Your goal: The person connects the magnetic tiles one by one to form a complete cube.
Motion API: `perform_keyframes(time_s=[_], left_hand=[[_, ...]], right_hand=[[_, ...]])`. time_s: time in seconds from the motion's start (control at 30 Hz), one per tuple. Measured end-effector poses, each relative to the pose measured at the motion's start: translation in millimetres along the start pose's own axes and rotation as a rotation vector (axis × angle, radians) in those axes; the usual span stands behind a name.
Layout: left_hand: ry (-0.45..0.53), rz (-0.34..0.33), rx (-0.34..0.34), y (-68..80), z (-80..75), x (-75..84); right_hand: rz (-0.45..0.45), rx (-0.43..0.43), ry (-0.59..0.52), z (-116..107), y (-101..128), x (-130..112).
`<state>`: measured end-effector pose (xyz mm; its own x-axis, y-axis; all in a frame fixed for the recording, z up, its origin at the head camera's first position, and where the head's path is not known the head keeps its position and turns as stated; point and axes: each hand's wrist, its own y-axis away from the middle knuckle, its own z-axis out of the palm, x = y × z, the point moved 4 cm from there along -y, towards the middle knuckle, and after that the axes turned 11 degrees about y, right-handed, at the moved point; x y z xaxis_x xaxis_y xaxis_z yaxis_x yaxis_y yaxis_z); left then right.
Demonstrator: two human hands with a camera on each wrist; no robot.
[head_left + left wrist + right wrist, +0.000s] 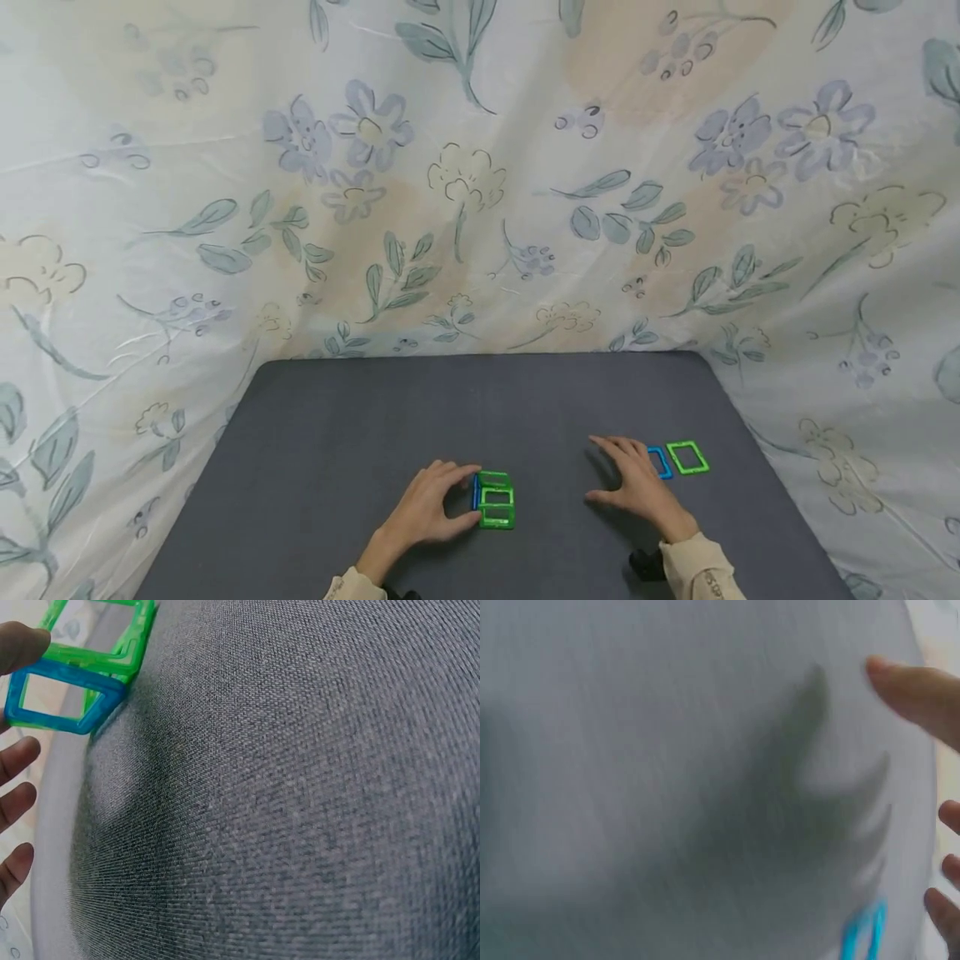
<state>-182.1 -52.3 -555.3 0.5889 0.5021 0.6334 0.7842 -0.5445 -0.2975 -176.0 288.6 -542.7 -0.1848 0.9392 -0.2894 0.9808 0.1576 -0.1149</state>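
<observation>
Two hands differ: left (429, 504) pinches joined translucent frames (497, 506), right (637, 486) spreads wide over woven grey cloth (337, 442).

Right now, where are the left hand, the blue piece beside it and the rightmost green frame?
Left hand (423, 508): head view, back of hand.
Blue piece (71, 680): left wrist view, upper bar.
Rightmost green frame (694, 472): head view, near edge.

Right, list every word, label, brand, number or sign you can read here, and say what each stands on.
No text can be read.
Right sleeve: dark marks like lettering near the cuff, too small and blurred to read.
Left sleeve: a faint dark mark, also too small to read.
Blue frame and joined green frames: no lettering visible.
Patterned cloth: printed flowers and leaves, no words or numbers.
</observation>
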Motion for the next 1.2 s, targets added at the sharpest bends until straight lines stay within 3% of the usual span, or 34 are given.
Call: perform_keyframes(time_s=[0.2,0.43,0.63,0.87,1.07,1.2], left_hand=[[0.0,0.014,0.005,0.7,0.9,-1.6],[0.018,0.005,-0.029,0.5,2.4,-2.9],[0.027,-0.003,-0.04,0.2,0.2,-2.3],[0.03,-0.019,-0.06,-1.1,-1.9,-2.3],[0.025,-0.023,-0.066,-1.9,-2.4,-3.0],[0.023,-0.017,-0.061,-2.4,-2.5,-3.1]], right_hand=[[-0.051,-0.127,0.103,-19,-4,51],[-0.093,-0.252,0.14,-14,-2,78],[-0.105,-0.294,0.086,-14,-1,83],[-0.194,-0.246,0.172,-22,-2,79],[-0.147,-0.28,0.149,-17,-1,73],[-0.152,-0.227,0.061,-14,-2,67]])
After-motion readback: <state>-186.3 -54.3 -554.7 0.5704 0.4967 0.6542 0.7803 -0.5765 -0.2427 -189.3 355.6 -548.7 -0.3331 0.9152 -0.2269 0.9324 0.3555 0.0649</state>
